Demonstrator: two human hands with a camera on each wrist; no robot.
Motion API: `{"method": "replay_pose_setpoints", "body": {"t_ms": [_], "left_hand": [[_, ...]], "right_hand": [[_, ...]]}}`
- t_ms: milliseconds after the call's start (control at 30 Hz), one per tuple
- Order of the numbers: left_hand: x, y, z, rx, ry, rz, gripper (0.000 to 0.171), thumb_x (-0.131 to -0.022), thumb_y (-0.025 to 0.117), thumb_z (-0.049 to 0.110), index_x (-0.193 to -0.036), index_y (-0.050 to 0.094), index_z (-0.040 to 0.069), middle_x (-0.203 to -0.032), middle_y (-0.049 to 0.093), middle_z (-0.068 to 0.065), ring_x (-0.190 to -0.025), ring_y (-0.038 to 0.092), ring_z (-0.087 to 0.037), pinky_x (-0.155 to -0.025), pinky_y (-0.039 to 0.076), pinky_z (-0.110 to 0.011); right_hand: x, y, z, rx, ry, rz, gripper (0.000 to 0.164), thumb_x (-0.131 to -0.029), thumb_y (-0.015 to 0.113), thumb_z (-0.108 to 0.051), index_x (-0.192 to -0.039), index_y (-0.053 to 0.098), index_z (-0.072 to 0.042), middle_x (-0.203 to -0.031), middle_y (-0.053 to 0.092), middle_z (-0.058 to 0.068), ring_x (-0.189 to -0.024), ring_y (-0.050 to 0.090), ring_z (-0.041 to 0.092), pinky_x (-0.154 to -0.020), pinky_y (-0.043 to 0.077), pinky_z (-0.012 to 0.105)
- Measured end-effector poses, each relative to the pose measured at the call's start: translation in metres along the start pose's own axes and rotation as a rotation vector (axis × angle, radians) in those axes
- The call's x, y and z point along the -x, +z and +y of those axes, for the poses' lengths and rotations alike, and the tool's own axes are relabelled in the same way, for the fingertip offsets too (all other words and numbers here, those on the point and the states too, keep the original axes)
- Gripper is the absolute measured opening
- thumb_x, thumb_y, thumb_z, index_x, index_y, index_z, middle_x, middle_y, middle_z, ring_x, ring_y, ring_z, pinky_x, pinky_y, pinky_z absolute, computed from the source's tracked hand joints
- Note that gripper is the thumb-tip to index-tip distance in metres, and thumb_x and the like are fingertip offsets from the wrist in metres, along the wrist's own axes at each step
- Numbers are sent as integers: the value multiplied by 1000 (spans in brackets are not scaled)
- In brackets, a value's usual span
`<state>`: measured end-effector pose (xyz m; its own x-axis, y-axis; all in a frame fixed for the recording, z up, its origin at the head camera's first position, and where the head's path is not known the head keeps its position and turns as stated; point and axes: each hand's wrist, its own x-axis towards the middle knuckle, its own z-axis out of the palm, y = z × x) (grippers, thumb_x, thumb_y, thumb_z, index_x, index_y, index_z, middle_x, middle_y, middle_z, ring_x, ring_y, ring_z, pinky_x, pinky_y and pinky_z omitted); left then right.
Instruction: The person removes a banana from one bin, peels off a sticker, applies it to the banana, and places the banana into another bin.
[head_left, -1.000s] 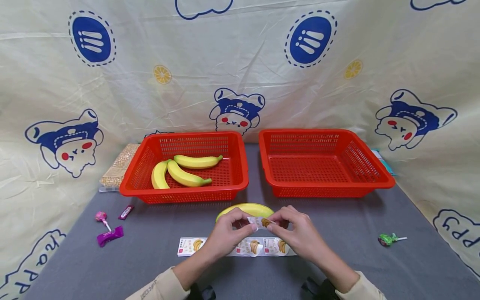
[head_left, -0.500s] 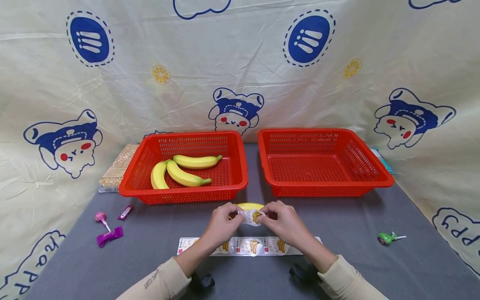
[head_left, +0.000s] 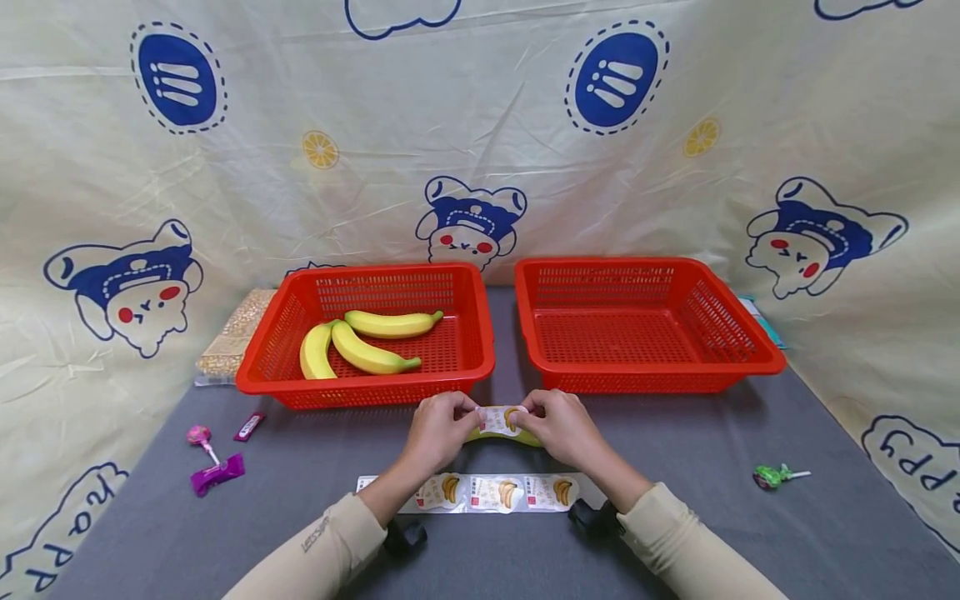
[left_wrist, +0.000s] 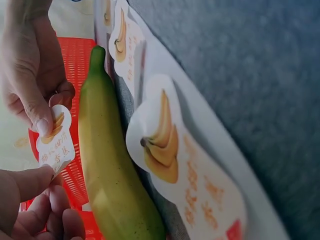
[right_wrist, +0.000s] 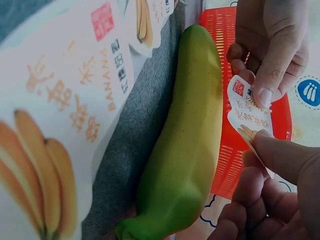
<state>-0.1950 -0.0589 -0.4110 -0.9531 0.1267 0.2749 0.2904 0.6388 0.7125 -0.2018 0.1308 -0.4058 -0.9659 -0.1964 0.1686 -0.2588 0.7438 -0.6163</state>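
Banana sticker: white, printed with bananas point(head_left: 497, 421), stretched between the two hands, slightly bent at the end the right hand has.
Left hand: thumb and fingers closed in a pinch point(head_left: 442, 429) on the lettered end of the sticker.
Right hand: likewise nearly closed, thumb and fingers pinching point(head_left: 564, 429) the end that carries the banana picture.
Single banana: lies just below the hands point(left_wrist: 105, 150), running crosswise from one to the other; both wrist views show the sticker just off its peel.
Sticker strip: flat on the desk point(head_left: 517, 567), nearer the person than the hands, partly under the forearms point(head_left: 495, 493); several stickers remain on it.
Red baskets: one beyond the left hand point(head_left: 367, 393) with three bananas point(head_left: 367, 350) inside, the other beyond the right hand point(head_left: 660, 382).
Candies: a pink lollipop point(head_left: 198, 435) and two wrapped sweets point(head_left: 217, 475) well out past the left hand; a green lollipop point(head_left: 768, 477) well out past the right.
Sticker step: it looks like lining the sticker up along the banana, not yet pressing it on.
Next on the peel: the move seems to call for lowering it level, touching down without creases, then smoothing both ends round the curve.
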Motion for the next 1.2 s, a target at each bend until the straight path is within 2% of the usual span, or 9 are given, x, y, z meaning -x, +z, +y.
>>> {"method": "replay_pose_setpoints", "body": {"t_ms": [200, 433, 1000, 1100, 1200], "left_hand": [[-4, 2, -1, -122, 1, -10, 12, -82, 69, 25, -75, 70, 15, -67, 64, 3, -62, 48, -8, -58, 35, -22], [-6, 4, -2, -165, -20, -39, 11, -80, 72, 24, -74, 69, 15, -64, 61, 4, -62, 47, -8, -55, 35, -21], [-11, 8, -3, -214, -27, -46, 12, -79, 68, 21, -69, 66, 15, -60, 56, 4, -61, 46, -10, -56, 34, -23], [-11, 9, -4, -227, -4, -40, 12, -79, 68, 21, -70, 67, 14, -59, 57, 4, -61, 47, -10, -56, 35, -23], [-11, 10, -6, -235, 21, -29, 9, -78, 69, 21, -75, 68, 12, -60, 57, 4, -61, 49, -11, -56, 36, -23]], "right_hand": [[-7, 3, 0, 64, 19, -55, 21, -78, 74, -28, -67, 61, -15, -56, 47, -6, -55, 39, 9, -51, 30, 23], [-13, 5, -3, 128, 19, -95, 29, -78, 74, -31, -61, 57, -15, -55, 44, -6, -53, 38, 9, -51, 27, 23], [-21, 13, -1, 221, -44, -63, 30, -77, 73, -28, -58, 55, -14, -53, 47, -6, -53, 40, 11, -53, 28, 25], [-20, 14, -1, 240, -69, -41, 27, -76, 73, -27, -60, 55, -14, -54, 48, -5, -53, 41, 11, -52, 29, 25], [-19, 15, 0, 231, -65, -12, 23, -75, 74, -26, -70, 56, -12, -58, 51, -3, -55, 43, 11, -54, 31, 26]]}}
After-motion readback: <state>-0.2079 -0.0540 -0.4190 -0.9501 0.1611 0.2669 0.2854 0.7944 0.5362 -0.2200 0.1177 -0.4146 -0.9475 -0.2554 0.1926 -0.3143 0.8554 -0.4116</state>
